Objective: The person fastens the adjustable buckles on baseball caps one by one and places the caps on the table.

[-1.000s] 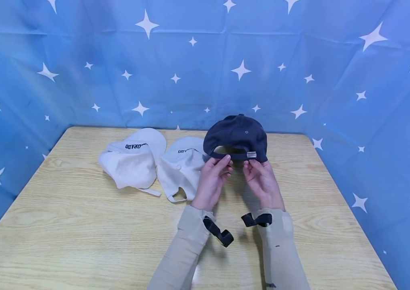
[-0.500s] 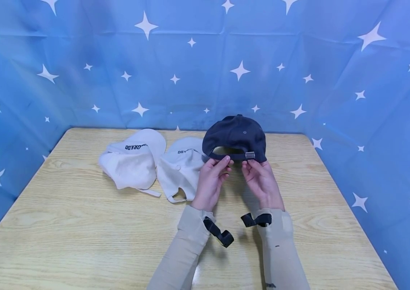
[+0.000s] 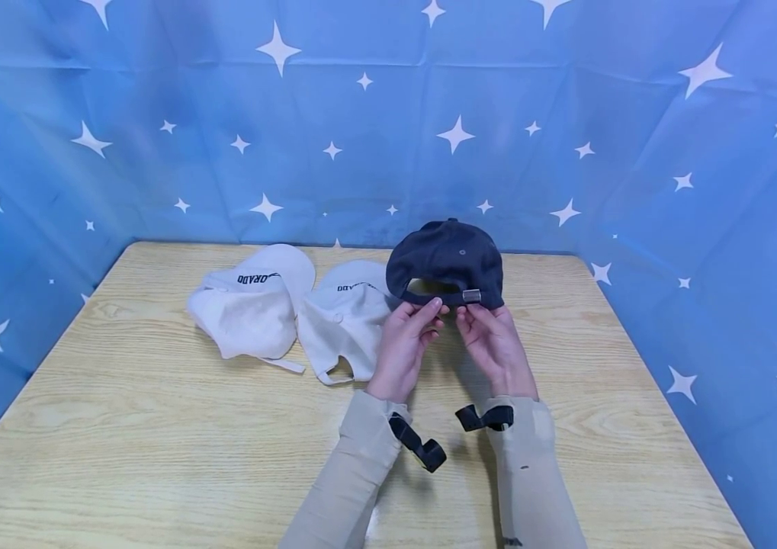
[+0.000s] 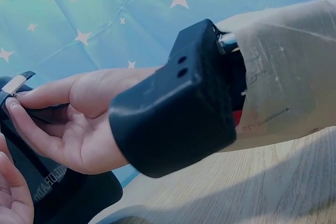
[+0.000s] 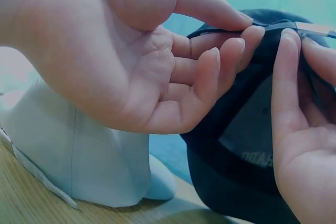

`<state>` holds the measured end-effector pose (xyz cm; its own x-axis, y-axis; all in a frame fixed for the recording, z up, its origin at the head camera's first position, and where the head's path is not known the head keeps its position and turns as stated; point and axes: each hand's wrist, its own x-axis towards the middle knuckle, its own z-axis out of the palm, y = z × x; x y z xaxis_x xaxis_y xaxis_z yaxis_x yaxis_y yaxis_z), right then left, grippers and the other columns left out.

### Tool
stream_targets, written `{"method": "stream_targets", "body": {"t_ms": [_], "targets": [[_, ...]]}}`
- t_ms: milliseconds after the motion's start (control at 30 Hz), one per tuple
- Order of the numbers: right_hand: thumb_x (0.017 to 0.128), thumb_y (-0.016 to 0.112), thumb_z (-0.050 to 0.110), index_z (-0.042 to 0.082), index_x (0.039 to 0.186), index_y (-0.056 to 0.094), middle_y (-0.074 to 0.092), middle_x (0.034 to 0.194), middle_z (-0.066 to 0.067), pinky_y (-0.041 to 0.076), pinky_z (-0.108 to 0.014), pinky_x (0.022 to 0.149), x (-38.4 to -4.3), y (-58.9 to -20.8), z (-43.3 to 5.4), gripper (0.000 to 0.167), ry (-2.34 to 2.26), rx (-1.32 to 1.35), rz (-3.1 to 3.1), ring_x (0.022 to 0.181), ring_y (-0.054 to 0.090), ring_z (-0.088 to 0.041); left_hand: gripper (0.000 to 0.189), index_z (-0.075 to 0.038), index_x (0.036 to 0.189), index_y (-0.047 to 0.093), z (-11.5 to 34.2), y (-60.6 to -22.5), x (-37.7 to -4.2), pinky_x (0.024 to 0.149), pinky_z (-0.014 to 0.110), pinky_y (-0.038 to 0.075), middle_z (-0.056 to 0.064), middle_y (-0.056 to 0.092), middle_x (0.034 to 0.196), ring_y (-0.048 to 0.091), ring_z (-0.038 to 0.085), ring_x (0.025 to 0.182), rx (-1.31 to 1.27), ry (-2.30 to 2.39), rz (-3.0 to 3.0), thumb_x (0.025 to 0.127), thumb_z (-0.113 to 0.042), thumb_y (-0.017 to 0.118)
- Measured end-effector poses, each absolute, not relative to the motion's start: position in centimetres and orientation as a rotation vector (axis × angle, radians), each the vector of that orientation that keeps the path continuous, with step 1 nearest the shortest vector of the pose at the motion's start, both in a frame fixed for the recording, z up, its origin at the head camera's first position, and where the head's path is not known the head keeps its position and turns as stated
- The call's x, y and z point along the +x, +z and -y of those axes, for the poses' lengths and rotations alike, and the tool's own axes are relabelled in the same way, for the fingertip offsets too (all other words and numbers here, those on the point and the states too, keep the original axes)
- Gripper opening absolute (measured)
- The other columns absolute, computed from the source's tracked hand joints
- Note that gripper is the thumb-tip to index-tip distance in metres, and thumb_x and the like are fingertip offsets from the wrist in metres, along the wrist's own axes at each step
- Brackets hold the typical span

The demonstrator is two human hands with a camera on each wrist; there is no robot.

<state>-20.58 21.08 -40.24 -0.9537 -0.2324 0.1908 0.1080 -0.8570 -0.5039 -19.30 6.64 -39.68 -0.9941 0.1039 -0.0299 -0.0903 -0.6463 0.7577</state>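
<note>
A dark navy baseball cap (image 3: 446,252) is held up at the table's far side, its back opening and strap facing me. My left hand (image 3: 402,347) pinches the strap between thumb and fingers. Close beside it, my right hand (image 3: 498,343) pinches the strap's lower edge by the silver buckle (image 3: 472,296). The right wrist view shows both sets of fingertips near each other on the strap, with the buckle (image 5: 312,29) at the right hand's thumb. Pale lettering (image 4: 50,184) shows inside the cap in the left wrist view.
Two white caps with dark lettering lie left of my hands: one cap (image 3: 258,305) farther left, with its strap end loose, and another cap (image 3: 343,320) partly behind my left hand. Beyond the wooden table (image 3: 155,442) hangs a blue star-patterned cloth (image 3: 333,99).
My left hand has shifted slightly right along the strap, and the buckle has moved slightly left, so the hands are a little closer. The white caps have not moved.
</note>
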Motion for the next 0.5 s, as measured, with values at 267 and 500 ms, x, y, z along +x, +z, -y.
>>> {"method": "stream_targets", "body": {"t_ms": [267,500], "targets": [[0.089,0.037,-0.015,0.001,0.108,0.051,0.059,0.093,-0.014,0.050,-0.027,0.073,-20.68,-40.35,-20.97,0.028,-2.831,-0.401,-0.776,0.078,0.062,-0.023,0.026,-0.007,0.091,0.060,-6.66,-39.71,-19.21,0.060,0.021,0.043,0.014,0.061,0.094,0.055,0.014,0.072,0.041,2.731,-1.265,0.078,-0.027,0.069],[0.087,0.042,-0.015,0.002,0.108,0.051,0.059,0.092,-0.013,0.050,-0.028,0.073,-20.60,-40.31,-20.81,0.028,-2.823,-0.383,-0.815,0.078,0.062,-0.024,0.024,-0.006,0.087,0.057,-6.77,-39.68,-19.19,0.060,0.022,0.043,0.011,0.062,0.087,0.054,0.016,0.071,0.023,2.737,-1.256,0.078,-0.024,0.069]]}}
